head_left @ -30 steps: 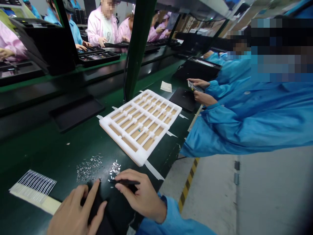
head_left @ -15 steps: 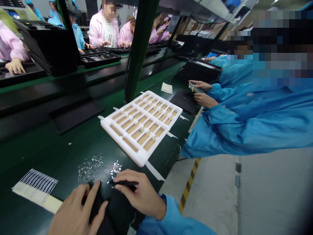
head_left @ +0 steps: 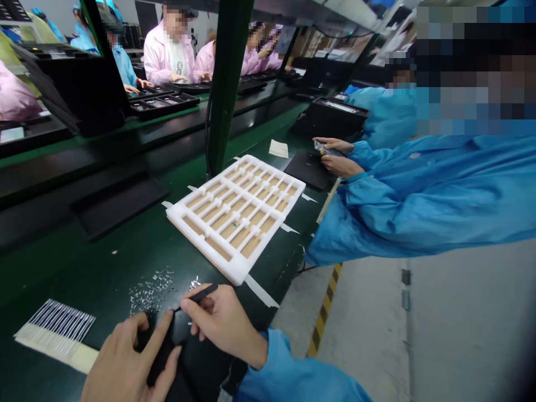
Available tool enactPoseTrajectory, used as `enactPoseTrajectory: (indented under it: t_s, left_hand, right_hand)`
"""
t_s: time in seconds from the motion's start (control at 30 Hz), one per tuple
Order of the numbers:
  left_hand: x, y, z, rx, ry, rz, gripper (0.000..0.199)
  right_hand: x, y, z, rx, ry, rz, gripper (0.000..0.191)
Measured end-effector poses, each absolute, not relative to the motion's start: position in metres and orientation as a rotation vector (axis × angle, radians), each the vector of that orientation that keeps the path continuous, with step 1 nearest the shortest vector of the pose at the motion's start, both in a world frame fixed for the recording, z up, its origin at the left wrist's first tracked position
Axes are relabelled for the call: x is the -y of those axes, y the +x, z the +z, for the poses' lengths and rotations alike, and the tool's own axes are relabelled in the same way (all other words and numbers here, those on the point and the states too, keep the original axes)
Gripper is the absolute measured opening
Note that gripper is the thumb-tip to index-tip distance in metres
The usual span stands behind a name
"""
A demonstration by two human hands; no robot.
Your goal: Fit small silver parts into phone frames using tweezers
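My right hand [head_left: 224,324] is closed round slim black tweezers [head_left: 205,292], whose tip points down to the left, close to my left index fingertip. My left hand [head_left: 125,354] rests with its fingers apart over a black flat piece [head_left: 180,368] at the bench's near edge; part of that piece is hidden under the hand. Many tiny metal bits [head_left: 151,290] lie scattered just beyond my left fingertips. A smaller heap of shiny silver pieces [head_left: 195,282] sits behind my right hand, partly covered by it. Left of my hands lies a pale card with a row of thin white strips [head_left: 62,324].
A white foam frame [head_left: 243,270] with several compartments is taped to the green bench [head_left: 138,248]. A dark tray [head_left: 119,206] lies to the left, and a green post [head_left: 228,84] rises behind. At right, a co-worker's hands [head_left: 339,156] hold a small part over a black pad [head_left: 307,170].
My right hand has moved slightly left and the tweezers have tilted up, bringing their tip to my left index finger. My left hand stays nearly in place. The view has shifted a little.
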State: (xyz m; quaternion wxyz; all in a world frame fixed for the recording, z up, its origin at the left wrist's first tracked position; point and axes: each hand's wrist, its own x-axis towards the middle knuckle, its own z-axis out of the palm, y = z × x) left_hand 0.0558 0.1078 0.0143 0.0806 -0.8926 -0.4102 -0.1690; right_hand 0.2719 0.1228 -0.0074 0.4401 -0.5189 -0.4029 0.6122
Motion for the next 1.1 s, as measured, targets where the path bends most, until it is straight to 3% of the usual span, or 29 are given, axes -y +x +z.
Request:
enactPoseTrajectory:
  t_s: [0.27,0.67,0.93,1.1]
  left_hand:
    - [-0.108,0.055,0.01,1.259,-2.691,-0.542,0.042]
    - [-0.104,0.056,0.01,1.223,-2.671,-0.523,0.045]
    - [-0.106,0.058,0.015,1.226,-2.67,-0.562,0.045]
    - [-0.107,0.057,0.014,1.224,-2.643,-0.526,0.048]
  right_hand:
    - [-0.12,0.274,-0.009,1.009,-1.306,1.491,0.023]
    - [-0.099,0.305,-0.007,1.33,-1.202,1.01,0.014]
    - [-0.104,0.302,-0.005,1.318,-1.221,1.088,0.014]
    - [-0.113,0.285,-0.006,1.078,-1.183,1.322,0.023]
